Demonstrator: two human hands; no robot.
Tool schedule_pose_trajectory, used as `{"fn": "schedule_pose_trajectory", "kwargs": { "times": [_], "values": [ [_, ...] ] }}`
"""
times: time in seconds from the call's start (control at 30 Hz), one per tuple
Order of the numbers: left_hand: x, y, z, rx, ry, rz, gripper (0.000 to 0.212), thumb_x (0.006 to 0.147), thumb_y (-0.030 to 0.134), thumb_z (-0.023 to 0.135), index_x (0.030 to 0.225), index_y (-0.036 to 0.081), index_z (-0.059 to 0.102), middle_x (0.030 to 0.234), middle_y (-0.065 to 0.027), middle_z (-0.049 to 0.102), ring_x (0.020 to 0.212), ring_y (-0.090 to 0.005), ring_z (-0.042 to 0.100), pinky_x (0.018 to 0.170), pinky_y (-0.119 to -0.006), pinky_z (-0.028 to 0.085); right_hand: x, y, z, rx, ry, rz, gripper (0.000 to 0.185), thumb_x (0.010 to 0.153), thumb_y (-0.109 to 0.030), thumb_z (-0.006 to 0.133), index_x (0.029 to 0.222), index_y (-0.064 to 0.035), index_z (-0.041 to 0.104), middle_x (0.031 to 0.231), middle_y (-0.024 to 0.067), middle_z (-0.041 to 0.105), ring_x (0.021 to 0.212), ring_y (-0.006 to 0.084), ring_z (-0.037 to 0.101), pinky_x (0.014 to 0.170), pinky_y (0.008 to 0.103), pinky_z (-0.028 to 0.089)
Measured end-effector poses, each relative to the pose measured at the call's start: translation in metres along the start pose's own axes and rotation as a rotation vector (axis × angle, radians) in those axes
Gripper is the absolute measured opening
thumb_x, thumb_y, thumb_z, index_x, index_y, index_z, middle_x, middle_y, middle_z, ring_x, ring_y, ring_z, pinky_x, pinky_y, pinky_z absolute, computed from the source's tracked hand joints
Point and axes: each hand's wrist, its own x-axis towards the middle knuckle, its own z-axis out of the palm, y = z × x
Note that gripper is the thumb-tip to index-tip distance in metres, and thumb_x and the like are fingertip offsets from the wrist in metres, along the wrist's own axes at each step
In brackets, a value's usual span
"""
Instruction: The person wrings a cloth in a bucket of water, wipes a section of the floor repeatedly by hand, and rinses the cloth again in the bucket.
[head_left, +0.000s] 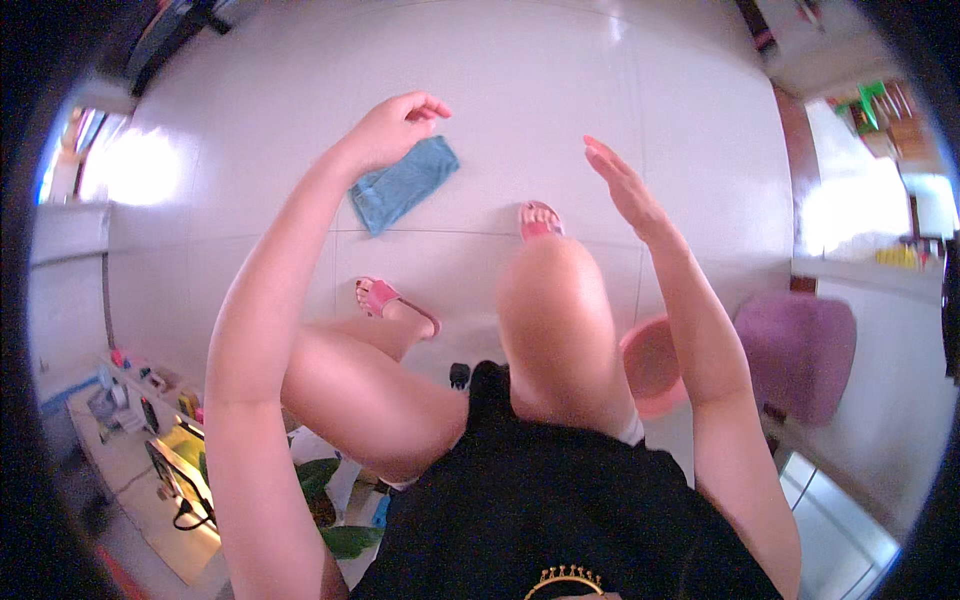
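A blue folded cloth (412, 184) lies on the pale tiled floor in front of my feet. My left hand (397, 131) is just over the cloth's far edge, with its fingers loosely bent and nothing visible in them. Whether its palm side touches the cloth is hidden. Over bare tile to the right, my right hand (622, 184) is held out with straight fingers, holding nothing. My feet, in pink slippers (540, 217), stand nearer to me than the cloth, with my knees bent and apart.
A pink basin (652, 367) sits beside my right leg, partly covered by my forearm. Further right stands a purple chair (795, 356). At the lower left are a low shelf with small items (161, 390) and green leaves (349, 540). Dark furniture legs (161, 45) show at the upper left.
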Motion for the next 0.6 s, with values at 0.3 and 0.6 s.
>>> {"fn": "schedule_pose_trajectory", "kwargs": {
  "times": [0.3, 0.6],
  "values": [
    [-0.019, -0.230, -0.006, 0.127, 0.146, -0.166, 0.028, 0.082, 0.004, 0.049, 0.107, 0.007, 0.059, 0.100, -0.0083, 0.059, 0.095, -0.0235, 0.056, 0.082, -0.035, 0.046, 0.142, -0.001, 0.123, -0.510, -0.358, -0.235, 0.063, 0.092, -0.047, 0.043, 0.137, -0.0046, 0.036, 0.143, 0.0200, 0.032, 0.134, 0.0326, 0.028, 0.110, 0.0392, 0.023],
    [-0.014, -0.310, 0.063, 0.727, -0.075, 0.211, 0.053, 0.081, 0.006, 0.052, 0.133, 0.012, 0.042, 0.139, -0.0146, 0.035, 0.129, -0.0315, 0.035, 0.107, -0.044, 0.029, 0.244, 0.062, 0.201, -1.262, -0.765, -0.743, 0.065, 0.085, -0.036, 0.052, 0.140, -0.0090, 0.031, 0.148, 0.0142, 0.023, 0.138, 0.0277, 0.019, 0.113, 0.0389, 0.018]
  ]
}}
